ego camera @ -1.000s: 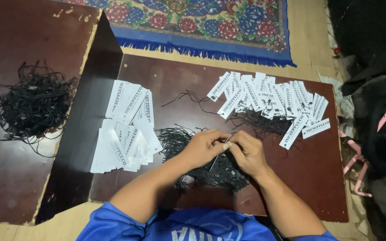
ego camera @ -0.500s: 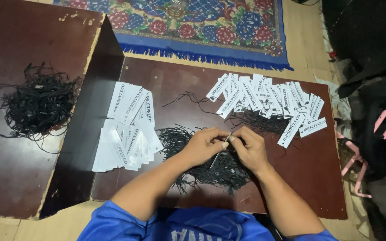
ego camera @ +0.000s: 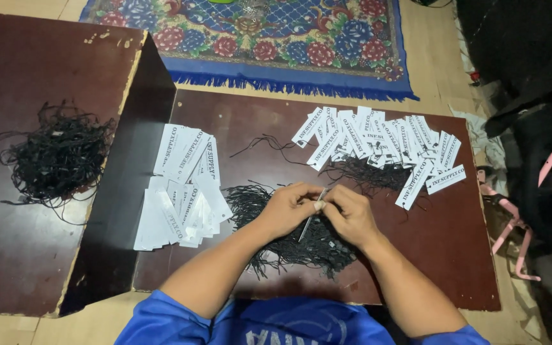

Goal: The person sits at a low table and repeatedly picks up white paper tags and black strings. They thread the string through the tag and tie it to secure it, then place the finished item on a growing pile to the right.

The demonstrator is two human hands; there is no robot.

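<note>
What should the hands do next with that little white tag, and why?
Probably pull the black string through the white tag pinched between the left hand and right hand. A pile of loose black strings lies under them, plain tags wait at left, and strung tags sit at right.

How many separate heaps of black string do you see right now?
3. One string heap lies on the left board; one string pile sits under the hands; a thinner string bunch lies partly hidden beneath the fanned tags, so more may be covered.
</note>
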